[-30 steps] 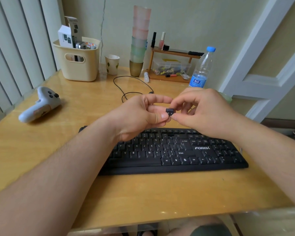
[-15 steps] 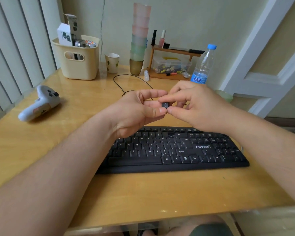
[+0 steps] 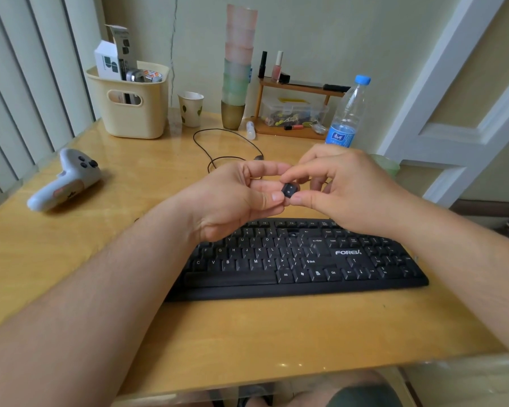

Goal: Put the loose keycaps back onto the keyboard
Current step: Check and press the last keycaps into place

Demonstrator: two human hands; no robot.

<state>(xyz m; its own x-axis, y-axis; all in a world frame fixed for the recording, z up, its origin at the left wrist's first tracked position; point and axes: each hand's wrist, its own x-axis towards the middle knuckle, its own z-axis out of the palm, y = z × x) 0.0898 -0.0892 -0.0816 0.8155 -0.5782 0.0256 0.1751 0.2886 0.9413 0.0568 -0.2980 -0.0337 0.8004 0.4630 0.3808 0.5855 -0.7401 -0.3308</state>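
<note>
A small black keycap (image 3: 289,190) with white marks on its top is held in the air above the keyboard's far edge. My right hand (image 3: 350,189) pinches it between thumb and forefinger. My left hand (image 3: 235,198) touches its left side with thumb and fingertips curled around it. The black keyboard (image 3: 300,259) lies on the wooden table (image 3: 130,201) below both hands. My left forearm hides its left end. One key slot in the number row near the middle looks bare.
A white game controller (image 3: 65,180) lies at the left. At the back stand a cream basket (image 3: 130,104), a paper cup (image 3: 191,108), a stack of cups (image 3: 238,69), a small wooden shelf (image 3: 294,107) and a water bottle (image 3: 348,113). The keyboard cable (image 3: 218,148) loops behind the hands.
Both hands have stayed together above the keyboard. The keycap has been turned between the fingers, and its printed top now faces the camera.
</note>
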